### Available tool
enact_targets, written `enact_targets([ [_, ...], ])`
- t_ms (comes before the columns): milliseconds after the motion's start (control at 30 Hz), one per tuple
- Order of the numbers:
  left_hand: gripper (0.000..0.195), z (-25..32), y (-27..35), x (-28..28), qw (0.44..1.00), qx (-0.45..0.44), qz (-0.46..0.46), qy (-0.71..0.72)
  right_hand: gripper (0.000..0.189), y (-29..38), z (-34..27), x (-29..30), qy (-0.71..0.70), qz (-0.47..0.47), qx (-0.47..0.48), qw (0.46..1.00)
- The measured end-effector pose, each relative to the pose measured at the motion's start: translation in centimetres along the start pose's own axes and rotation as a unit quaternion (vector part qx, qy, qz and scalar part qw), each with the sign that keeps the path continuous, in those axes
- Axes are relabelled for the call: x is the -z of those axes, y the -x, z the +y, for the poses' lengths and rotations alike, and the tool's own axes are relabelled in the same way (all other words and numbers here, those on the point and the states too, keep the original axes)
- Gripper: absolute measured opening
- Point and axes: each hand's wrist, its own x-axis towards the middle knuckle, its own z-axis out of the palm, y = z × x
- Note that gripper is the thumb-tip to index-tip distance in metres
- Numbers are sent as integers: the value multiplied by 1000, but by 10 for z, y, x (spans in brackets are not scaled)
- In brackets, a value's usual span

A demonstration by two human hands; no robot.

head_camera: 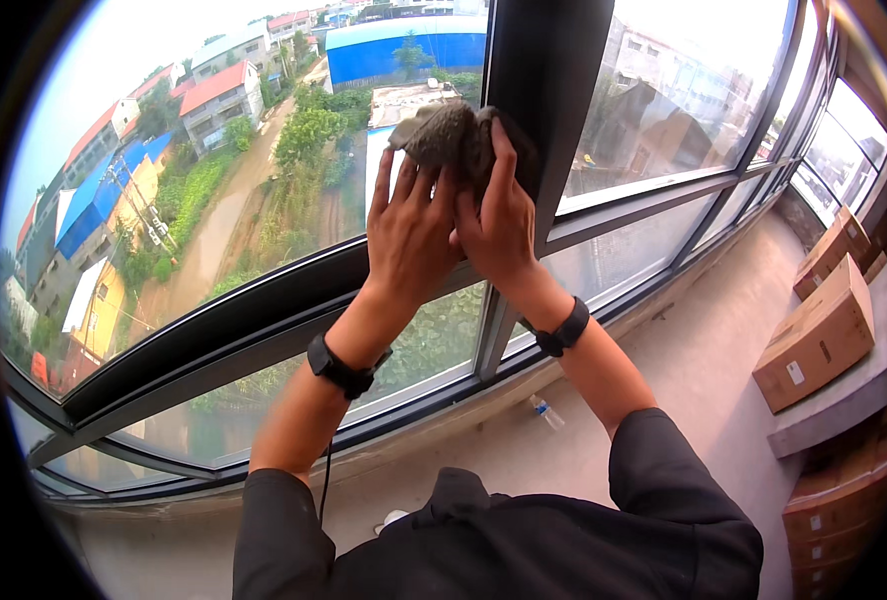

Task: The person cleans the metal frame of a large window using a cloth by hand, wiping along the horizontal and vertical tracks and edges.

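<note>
A grey-brown cloth (437, 135), bunched up, lies between my hands and the window. My left hand (413, 214) is spread over its lower left part, fingertips pressing on it near the right edge of the large glass pane (263, 150). At its right side my right hand (500, 225) grips the cloth, with the index finger stretched up along it beside the dark window frame (541, 75). The two hands touch at the thumbs. Part of the cloth is in shadow against the frame, so its far edge is hard to make out.
A grey horizontal rail (218, 375) runs below the pane, with lower panes under it. On the concrete floor (683, 330) lies a clear plastic bottle (548, 412). Cardboard boxes (818, 337) stand at the right on a grey ledge (848, 405), and more cartons (841, 510) are stacked below.
</note>
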Motion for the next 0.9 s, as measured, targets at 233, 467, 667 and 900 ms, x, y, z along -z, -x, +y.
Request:
enact_targets([
  [233, 49, 7, 34, -13, 998, 20, -32, -40, 69, 25, 5, 1, 19, -41, -15, 999],
  [467, 42, -3, 90, 14, 997, 52, -42, 26, 60, 54, 6, 20, 76, -132, 8, 988],
  [667, 43, -10, 141, 70, 985, 170, -18, 33, 47, 60, -39, 17, 22, -127, 69, 989],
  [900, 53, -31, 186, 123, 964, 243, 88, -63, 56, 84, -89, -17, -55, -137, 58, 987],
])
